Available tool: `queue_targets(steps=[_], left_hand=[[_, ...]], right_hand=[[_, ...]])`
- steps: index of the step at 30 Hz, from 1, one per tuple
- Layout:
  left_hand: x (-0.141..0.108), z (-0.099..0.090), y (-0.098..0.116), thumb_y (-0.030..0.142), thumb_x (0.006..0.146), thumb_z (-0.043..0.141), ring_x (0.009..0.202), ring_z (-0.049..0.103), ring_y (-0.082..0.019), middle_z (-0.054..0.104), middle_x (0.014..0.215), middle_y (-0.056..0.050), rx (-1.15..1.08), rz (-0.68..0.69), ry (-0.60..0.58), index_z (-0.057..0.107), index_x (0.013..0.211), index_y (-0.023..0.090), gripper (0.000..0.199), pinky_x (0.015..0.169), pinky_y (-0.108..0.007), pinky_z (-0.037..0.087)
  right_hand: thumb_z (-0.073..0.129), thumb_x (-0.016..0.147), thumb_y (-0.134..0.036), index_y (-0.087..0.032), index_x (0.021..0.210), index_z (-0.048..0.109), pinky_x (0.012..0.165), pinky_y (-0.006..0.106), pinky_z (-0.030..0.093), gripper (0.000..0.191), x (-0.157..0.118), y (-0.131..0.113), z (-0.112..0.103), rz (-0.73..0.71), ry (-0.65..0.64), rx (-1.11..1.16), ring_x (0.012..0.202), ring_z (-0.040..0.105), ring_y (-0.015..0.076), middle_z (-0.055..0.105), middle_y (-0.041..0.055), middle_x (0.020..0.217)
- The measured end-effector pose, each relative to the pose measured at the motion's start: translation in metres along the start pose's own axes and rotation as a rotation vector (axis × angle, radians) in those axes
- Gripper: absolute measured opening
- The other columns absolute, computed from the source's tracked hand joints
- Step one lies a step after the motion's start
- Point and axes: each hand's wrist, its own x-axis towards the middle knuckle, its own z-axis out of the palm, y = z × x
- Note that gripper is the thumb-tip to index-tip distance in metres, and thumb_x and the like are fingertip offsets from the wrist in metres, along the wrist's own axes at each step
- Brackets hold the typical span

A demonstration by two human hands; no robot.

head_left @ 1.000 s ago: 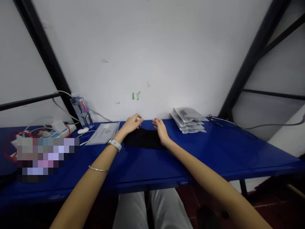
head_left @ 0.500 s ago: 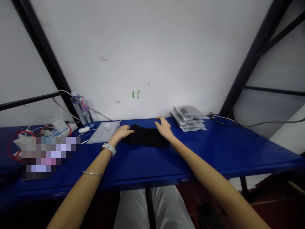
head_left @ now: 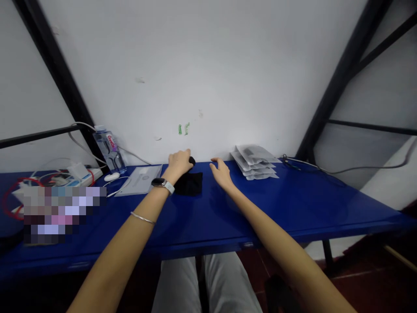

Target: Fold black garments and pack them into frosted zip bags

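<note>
Had black cloth (head_left: 192,184) on the worktop (head_left: 202,230), just below centre of frame, between the two hands but much closer to the left one. Had left hand (head_left: 180,164) right over its upper left part, so marked left as nearer and in contact. Read left as gripping cloth, with fingers curled over the top and a dark bit poking out past thumb and fingers, towards upper right. Couldn't see the full grip under the palm.

Had right hand (head_left: 221,171) right of centre, open and holding nothing, with thumb and fingers parted and facing left towards the cloth. Saw bare blue worktop between right hand and cloth, so not touching. Couldn't tell if resting on the worktop or just above.

Read visible cloth as a squarish patch, a touch wider side to side, spreading down and right from the left hand. Couldn't call a true long axis, with the upper part covered.

Also noted a stack of plastic bags (head_left: 256,163) just beyond the right hand, right of centre; a flat pouch (head_left: 138,180) left of the left wrist; a bottle (head_left: 110,150) farther off at left, near the wall.
</note>
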Motion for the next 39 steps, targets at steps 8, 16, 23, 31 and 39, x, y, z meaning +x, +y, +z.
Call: queue_targets(steps=[8, 16, 23, 31, 39], left_hand=[[-0.006, 0.022, -0.034, 0.054, 0.087, 0.046, 0.077, 0.065, -0.022, 0.070, 0.077, -0.006, -0.335, 0.046, -0.060, 0.062, 0.092, 0.021, 0.037, 0.068, -0.029, 0.044], [-0.024, 0.042, -0.136, 0.039, 0.084, 0.050, 0.098, 0.065, -0.031, 0.071, 0.100, -0.017, 0.013, -0.238, -0.026, 0.067, 0.089, 0.017, 0.028, 0.075, -0.032, 0.045], [-0.037, 0.057, -0.147, 0.042, 0.080, 0.052, 0.090, 0.066, -0.031, 0.071, 0.092, -0.019, -0.011, -0.327, -0.062, 0.065, 0.085, 0.017, 0.029, 0.067, -0.032, 0.042], [-0.034, 0.073, -0.119, 0.027, 0.076, 0.050, 0.085, 0.060, -0.019, 0.069, 0.090, -0.006, -0.158, -0.070, -0.074, 0.060, 0.062, 0.017, 0.019, 0.074, -0.026, 0.042], [-0.033, 0.093, -0.075, 0.028, 0.077, 0.053, 0.113, 0.051, -0.027, 0.064, 0.118, -0.008, -0.263, 0.005, -0.048, 0.061, 0.059, 0.017, 0.022, 0.092, -0.035, 0.041]], right_hand=[[0.039, 0.092, -0.028, -0.020, 0.118, 0.057, 0.103, 0.036, 0.038, 0.033, -0.003, -0.004, -0.002, -0.113, -0.006, 0.004, 0.119, 0.053, 0.0203, 0.061, 0.0094, 0.124], [0.035, 0.092, -0.062, -0.018, 0.138, 0.048, 0.108, 0.052, 0.029, 0.065, -0.036, -0.058, 0.036, -0.233, -0.315, -0.249, 0.135, 0.035, 0.0372, 0.048, 0.0172, 0.141], [0.045, 0.071, -0.084, -0.008, 0.152, 0.020, 0.111, 0.062, 0.005, 0.114, -0.032, -0.039, 0.075, -0.271, -0.578, -0.507, 0.141, 0.003, 0.0510, 0.016, 0.0262, 0.156], [0.034, 0.084, -0.076, -0.013, 0.154, 0.012, 0.114, 0.055, 0.006, 0.096, -0.005, -0.016, 0.066, -0.268, -0.639, -0.608, 0.144, -0.001, 0.0435, 0.010, 0.0201, 0.159], [0.031, 0.095, -0.056, -0.008, 0.152, 0.017, 0.113, 0.050, 0.017, 0.076, 0.008, -0.004, 0.071, -0.219, -0.504, -0.709, 0.144, 0.012, 0.0396, 0.020, 0.0204, 0.156]])
